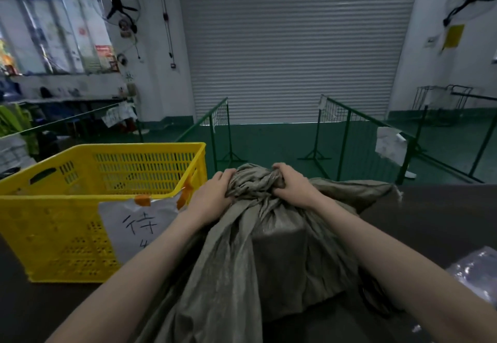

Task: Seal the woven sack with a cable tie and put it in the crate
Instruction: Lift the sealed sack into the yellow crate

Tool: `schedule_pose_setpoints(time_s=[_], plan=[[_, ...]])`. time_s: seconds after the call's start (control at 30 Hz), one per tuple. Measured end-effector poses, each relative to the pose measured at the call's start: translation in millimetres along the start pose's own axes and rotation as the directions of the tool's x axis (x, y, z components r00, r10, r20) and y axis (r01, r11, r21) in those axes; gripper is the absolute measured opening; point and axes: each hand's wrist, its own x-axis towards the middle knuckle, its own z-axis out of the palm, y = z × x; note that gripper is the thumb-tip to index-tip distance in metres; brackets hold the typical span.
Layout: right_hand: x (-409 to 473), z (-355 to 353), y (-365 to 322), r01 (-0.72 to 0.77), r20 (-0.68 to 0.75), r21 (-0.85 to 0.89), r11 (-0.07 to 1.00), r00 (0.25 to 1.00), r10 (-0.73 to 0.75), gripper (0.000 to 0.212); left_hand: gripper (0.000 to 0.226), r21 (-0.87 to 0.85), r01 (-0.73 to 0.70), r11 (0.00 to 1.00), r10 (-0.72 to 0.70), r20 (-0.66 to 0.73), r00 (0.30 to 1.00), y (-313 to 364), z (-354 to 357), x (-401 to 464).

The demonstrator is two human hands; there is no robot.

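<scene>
A grey-green woven sack [269, 256] lies on the dark table in front of me, bulging over something boxy inside. Its mouth is bunched together at the far end. My left hand [215, 194] grips the bunched fabric from the left, and my right hand [291, 184] grips it from the right, the two hands close together. A yellow perforated plastic crate [67, 235] stands on the table to the left of the sack, open at the top, with a white paper label taped on its near side. No cable tie is visible.
A clear plastic bag [481, 275] lies at the table's right edge. Beyond the table stand green wire-mesh barriers [349, 132] on a green floor, before a shut roller door [295, 46]. Cluttered benches fill the far left.
</scene>
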Motion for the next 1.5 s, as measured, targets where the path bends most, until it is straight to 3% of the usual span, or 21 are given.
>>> schedule_pose_setpoints(time_s=[0.13,0.2,0.3,0.4,0.5,0.7,0.93,1.1,1.23,1.4,1.5], plan=[[0,-20,25,-0.228,0.162,-0.16,0.96,0.954,0.253,0.089,0.066,0.016,-0.035,0.999,0.035,0.003,0.999,11,-10,7],[-1,-22,38,-0.287,0.268,-0.053,0.956,0.918,0.291,0.105,0.073,-0.031,-0.014,0.999,0.015,0.056,0.998,19,-14,13],[-7,-19,45,-0.287,0.339,0.236,0.928,0.92,0.198,0.087,0.072,-0.072,0.041,0.997,-0.025,0.209,0.978,29,-15,21],[-13,-16,41,-0.243,0.281,0.284,0.928,0.946,0.162,0.06,0.047,-0.083,0.061,0.995,-0.034,0.293,0.956,36,-15,21],[-13,-18,37,-0.177,0.214,0.29,0.94,0.97,0.116,0.048,0.037,-0.084,0.055,0.995,-0.027,0.305,0.952,38,-15,19],[-11,-30,16,0.001,-0.018,0.116,0.993,1.0,0.001,0.032,0.044,-0.091,0.043,0.995,-0.026,0.183,0.983,40,-18,5],[-2,-66,-16,0.186,-0.216,-0.032,0.982,0.958,-0.189,0.015,0.046,-0.227,0.079,0.971,-0.074,0.033,0.997,53,-29,-8],[11,-108,-53,0.305,-0.411,-0.115,0.945,0.852,-0.325,0.02,0.045,-0.268,0.013,0.963,-0.063,-0.177,0.982,66,-60,0],[11,-150,-93,0.381,-0.599,-0.18,0.907,0.688,-0.409,0.033,0.049,-0.216,-0.061,0.975,-0.007,-0.302,0.953,69,-106,16],[27,-194,-150,0.497,-0.577,-0.373,0.784,0.537,-0.615,0.029,0.05,-0.154,-0.167,0.974,0.098,-0.38,0.92,61,-159,24],[36,-210,-202,0.562,-0.556,-0.447,0.696,0.435,-0.708,0.03,0.045,-0.135,-0.246,0.96,0.147,-0.504,0.851,46,-189,19]])
